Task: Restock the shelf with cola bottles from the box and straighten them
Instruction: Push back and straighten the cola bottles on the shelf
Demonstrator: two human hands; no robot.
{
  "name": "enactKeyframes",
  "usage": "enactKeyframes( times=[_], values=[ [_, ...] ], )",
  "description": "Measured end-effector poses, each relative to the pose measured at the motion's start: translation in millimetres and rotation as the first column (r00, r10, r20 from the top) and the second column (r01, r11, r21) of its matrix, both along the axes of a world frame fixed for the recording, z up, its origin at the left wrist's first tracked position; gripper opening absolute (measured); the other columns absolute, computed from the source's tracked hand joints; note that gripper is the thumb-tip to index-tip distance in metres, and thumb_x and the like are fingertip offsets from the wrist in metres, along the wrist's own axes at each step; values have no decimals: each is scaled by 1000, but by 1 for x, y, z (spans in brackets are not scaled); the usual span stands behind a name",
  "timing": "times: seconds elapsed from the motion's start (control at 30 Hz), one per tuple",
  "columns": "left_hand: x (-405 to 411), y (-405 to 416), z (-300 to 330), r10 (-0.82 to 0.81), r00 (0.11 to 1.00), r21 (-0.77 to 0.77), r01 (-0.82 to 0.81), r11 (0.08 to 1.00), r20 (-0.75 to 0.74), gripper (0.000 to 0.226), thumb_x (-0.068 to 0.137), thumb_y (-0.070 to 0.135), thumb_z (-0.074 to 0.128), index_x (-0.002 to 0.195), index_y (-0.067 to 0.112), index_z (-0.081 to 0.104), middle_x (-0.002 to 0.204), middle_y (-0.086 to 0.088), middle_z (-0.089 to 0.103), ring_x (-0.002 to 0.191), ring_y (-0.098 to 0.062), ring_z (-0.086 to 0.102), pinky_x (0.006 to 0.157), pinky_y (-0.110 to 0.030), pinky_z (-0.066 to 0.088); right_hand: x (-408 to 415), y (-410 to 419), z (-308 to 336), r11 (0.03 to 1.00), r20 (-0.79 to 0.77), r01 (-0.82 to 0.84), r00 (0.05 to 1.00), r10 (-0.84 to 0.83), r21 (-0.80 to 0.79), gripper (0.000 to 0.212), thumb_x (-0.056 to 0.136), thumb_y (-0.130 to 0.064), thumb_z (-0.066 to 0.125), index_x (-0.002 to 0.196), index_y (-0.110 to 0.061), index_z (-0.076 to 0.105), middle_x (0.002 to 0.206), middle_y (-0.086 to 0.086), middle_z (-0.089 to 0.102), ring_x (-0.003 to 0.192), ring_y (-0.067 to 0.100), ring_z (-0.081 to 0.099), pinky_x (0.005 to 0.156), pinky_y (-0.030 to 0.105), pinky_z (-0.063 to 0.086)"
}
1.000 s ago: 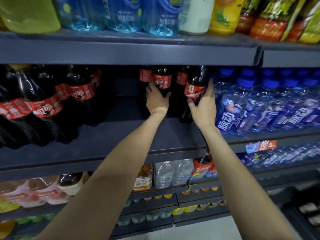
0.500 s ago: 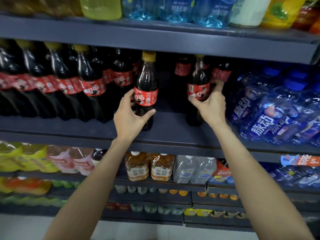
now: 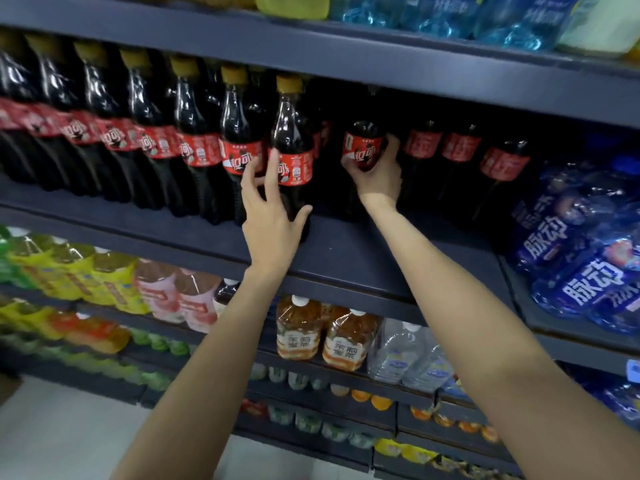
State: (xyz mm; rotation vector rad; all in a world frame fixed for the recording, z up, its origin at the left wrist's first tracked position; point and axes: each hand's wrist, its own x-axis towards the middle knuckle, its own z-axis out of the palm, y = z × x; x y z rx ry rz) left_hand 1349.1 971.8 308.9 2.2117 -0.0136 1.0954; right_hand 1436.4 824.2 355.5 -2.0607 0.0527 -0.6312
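Note:
A row of dark cola bottles with red labels and yellow caps stands along the dark shelf. My left hand grips one upright cola bottle at the right end of that row, fingers on its label and thumb round its lower body. My right hand grips a second cola bottle by its label, deeper in the shelf; its cap is hidden in shadow. More cola bottles stand behind and to the right. The box is out of sight.
Blue-labelled drink bottles fill the shelf section to the right. The shelf above hangs low over the cola caps. Below stand tea bottles, water bottles and yellow and pink drinks. Pale floor lies bottom left.
My left hand has carried its bottle leftward up against the end of the cola row. My right hand still holds its bottle further back. The view has swung left.

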Motion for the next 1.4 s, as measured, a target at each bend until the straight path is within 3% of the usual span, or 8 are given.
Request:
enactKeyframes(
  times=[0.2,0.43,0.73,0.97,1.1,1.23,1.33,1.4],
  values=[
    [-6,1,-18,-38,990,68,47,997,-135,103,77,19,76,145,40,2,141,-10,35,119,-25,46,67,-41,54,-11,-10,-30,993,-43,-102,994,100,-56,102,77,-24,76,150,-32,5,151,4,36,132,25,43,102,37,38],
    [1,9,-23,46,995,92,-38,995,-89,98,74,22,79,147,35,14,137,-14,36,115,-27,39,56,-35,51,19,4,-34,999,-22,-19,1000,18,-27,101,80,-10,72,150,-36,3,144,7,45,126,26,50,101,40,40],
    [8,15,-25,6,993,109,7,994,-115,98,76,30,77,144,43,7,131,-11,40,105,-20,48,52,-29,43,77,18,-26,986,-76,87,992,-98,-142,98,82,-21,71,150,-28,1,134,17,51,116,33,56,94,45,46],
    [12,12,-28,9,997,105,-1,994,-83,97,75,29,79,143,43,11,130,-12,42,103,-22,48,55,-31,47,80,19,-26,974,-110,82,988,-106,-209,101,81,-30,72,151,-24,-1,144,19,37,123,35,50,96,46,43],
    [3,13,-25,-19,996,29,22,999,-86,90,79,37,74,144,39,13,133,-10,37,108,-20,45,56,-31,48,51,-1,-20,990,56,66,997,-59,-124,76,84,-26,68,146,-19,26,139,14,44,120,28,52,95,38,44],
    [-12,-7,-21,-151,967,-8,156,988,207,55,87,24,62,136,17,39,114,-10,53,101,-20,51,71,-22,44,6,-56,-27,966,483,258,843,-237,24,27,84,-14,50,106,-4,64,99,9,67,90,25,62,82,38,51],
    [1,-39,-3,-379,890,118,360,925,255,30,87,17,58,117,12,60,96,-1,62,93,-15,51,84,-16,37,-13,-97,-36,934,488,358,813,-318,12,30,84,-12,47,108,-3,63,103,11,65,98,27,60,89,33,46],
    [27,-71,11,-520,845,14,523,852,127,33,85,17,61,118,13,59,101,1,62,97,-13,53,89,-23,43,-19,-118,-40,923,438,384,833,-340,-14,33,84,-10,49,115,-3,59,114,13,60,107,28,56,95,35,44]
  ],
)
